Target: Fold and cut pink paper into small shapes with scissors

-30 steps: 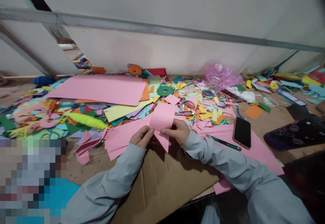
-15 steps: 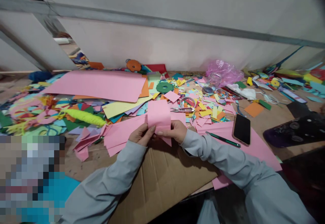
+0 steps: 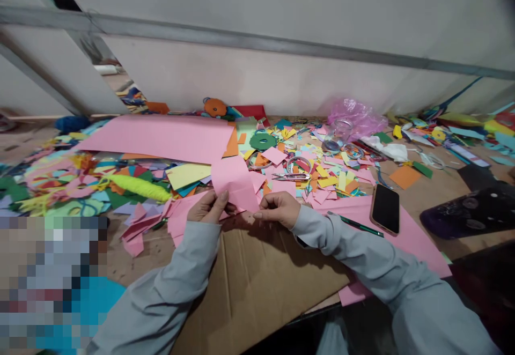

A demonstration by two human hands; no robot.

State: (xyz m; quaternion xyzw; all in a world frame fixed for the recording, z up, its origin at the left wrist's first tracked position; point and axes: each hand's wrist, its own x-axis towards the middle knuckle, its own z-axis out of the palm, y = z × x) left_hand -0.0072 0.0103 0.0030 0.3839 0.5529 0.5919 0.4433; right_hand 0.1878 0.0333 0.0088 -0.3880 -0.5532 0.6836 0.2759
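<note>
A creased piece of pink paper (image 3: 234, 179) is held up over the near edge of the work surface, tilted to the left. My left hand (image 3: 210, 206) pinches its lower left part between thumb and fingers. At its lower right corner, my right hand (image 3: 278, 209) has thumb and forefinger closed on the paper's tip. Below both hands lies a brown cardboard sheet (image 3: 265, 280). Just beyond the paper rest small scissors (image 3: 290, 176) and a roll of tape (image 3: 300, 166). More pink sheets (image 3: 187, 210) lie behind my left hand.
A phone (image 3: 385, 208) and a green-black pen (image 3: 358, 225) lie on pink paper at right. Colourful scraps (image 3: 330, 175) cover the middle. A large pink sheet (image 3: 161, 138), yellow-green yarn (image 3: 140, 186), a glass jar (image 3: 341, 128) and a dark purple object (image 3: 462, 213) surround the work area.
The pink paper has shifted left and tilted, its fold opened out. My left hand has moved left with it, while my right hand has slid to the lower right corner.
</note>
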